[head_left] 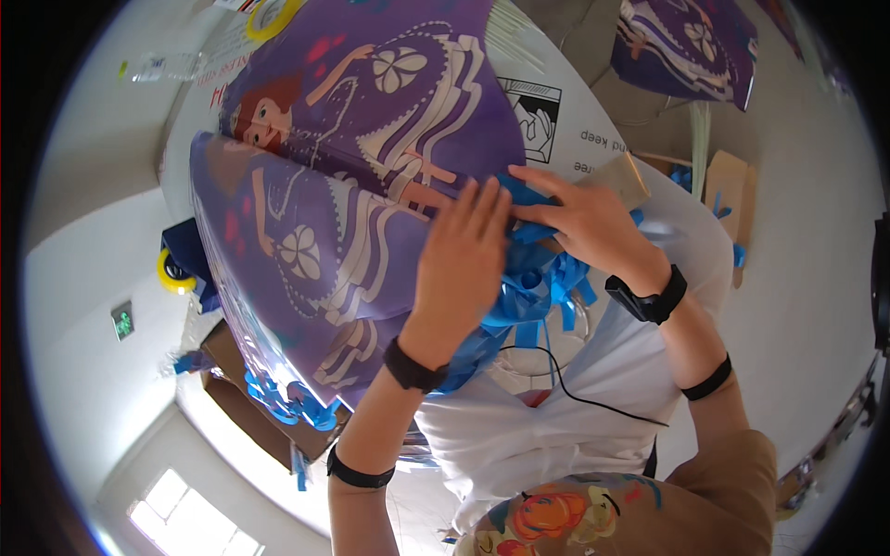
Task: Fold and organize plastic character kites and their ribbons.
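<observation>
Purple printed plastic sheets (306, 236) with a cartoon figure in a gown lie stacked and partly folded in front of me. My left hand (459, 264), slightly blurred, is laid flat over their right side with its fingers stretched out. Opposite it, my right hand (593, 222) has its fingers apart, the tips by the blue plastic strips (533, 287) at the sheets' edge. These strips hang in loops and loose ends below both hands. Whether a strip is pinched under the fingers is hidden. A tan cardboard piece (623, 183) sits just beyond my right hand.
A bundle of thin white rods (513, 37) lies at the far side of the white printed surface (593, 111). Yellow tape rolls (274, 17) and a clear bottle (162, 67) are at the left. Cardboard boxes (250, 408) with blue strips flank me. A black cable (603, 405) crosses my lap.
</observation>
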A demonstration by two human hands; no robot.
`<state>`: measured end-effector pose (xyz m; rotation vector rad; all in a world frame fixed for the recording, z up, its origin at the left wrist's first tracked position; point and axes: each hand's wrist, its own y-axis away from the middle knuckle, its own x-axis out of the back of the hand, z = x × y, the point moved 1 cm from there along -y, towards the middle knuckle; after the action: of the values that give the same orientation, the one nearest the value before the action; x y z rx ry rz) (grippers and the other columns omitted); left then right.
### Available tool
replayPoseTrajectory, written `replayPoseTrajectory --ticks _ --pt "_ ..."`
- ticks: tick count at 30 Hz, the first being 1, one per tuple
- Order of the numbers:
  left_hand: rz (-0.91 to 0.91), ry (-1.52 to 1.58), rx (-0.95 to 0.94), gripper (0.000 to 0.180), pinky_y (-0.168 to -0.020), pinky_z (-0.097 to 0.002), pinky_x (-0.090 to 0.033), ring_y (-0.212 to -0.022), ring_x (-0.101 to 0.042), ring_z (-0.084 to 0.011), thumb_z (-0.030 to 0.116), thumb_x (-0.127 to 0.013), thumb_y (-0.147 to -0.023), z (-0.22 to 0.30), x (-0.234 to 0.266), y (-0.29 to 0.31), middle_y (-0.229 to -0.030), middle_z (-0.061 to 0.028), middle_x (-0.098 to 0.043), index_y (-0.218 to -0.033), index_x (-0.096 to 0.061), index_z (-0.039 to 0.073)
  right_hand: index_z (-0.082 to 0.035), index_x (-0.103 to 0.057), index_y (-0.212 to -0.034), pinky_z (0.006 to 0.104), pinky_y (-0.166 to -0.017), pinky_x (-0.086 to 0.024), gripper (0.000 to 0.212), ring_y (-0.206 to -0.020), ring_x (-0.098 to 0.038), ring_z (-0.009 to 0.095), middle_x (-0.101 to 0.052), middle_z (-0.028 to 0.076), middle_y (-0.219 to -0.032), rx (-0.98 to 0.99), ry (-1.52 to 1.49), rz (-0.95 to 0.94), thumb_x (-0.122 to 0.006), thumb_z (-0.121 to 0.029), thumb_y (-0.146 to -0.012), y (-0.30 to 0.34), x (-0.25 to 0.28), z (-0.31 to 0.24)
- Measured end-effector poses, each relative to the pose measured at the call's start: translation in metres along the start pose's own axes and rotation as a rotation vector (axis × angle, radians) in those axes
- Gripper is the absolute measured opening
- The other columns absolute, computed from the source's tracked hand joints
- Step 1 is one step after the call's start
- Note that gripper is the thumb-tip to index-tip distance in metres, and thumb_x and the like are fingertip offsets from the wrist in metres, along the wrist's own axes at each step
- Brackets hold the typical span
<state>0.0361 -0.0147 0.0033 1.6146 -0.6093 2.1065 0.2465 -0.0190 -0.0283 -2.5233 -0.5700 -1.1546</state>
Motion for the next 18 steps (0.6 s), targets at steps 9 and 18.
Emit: replayPoseTrajectory --ticks 9,18 --pt "0.227 0.214 0.321 0.049 -0.112 -0.0457 -0.042 -0.134 -0.051 -0.0403 0.014 -0.059 -0.097 -0.050 0.085 -0.004 -0.153 -0.0210 -0.048 -0.145 -0.051 0.004 -0.008 -0.072 -0.115 0.0281 -0.081 -0.055 0.034 -0.097 -0.071 0.019 -0.069 0.004 -0.127 -0.188 -0.256 0.536 -0.066 0.006 -0.085 -0.007 0.045 0.009" --pt "-0.055 -0.069 0.215 0.035 -0.107 -0.0398 -0.048 -0.136 -0.055 -0.0262 0.017 -0.053 -0.104 -0.026 0.267 -0.039 -0.146 -0.0118 -0.058 -0.138 -0.062 0.013 -0.003 -0.075 -0.115 0.0252 -0.090 -0.049 0.025 -0.098 -0.069 0.012 -0.077 0.007 -0.106 -0.571 -0.393 0.721 -0.069 -0.020 -0.098 -0.022 0.115 0.056"
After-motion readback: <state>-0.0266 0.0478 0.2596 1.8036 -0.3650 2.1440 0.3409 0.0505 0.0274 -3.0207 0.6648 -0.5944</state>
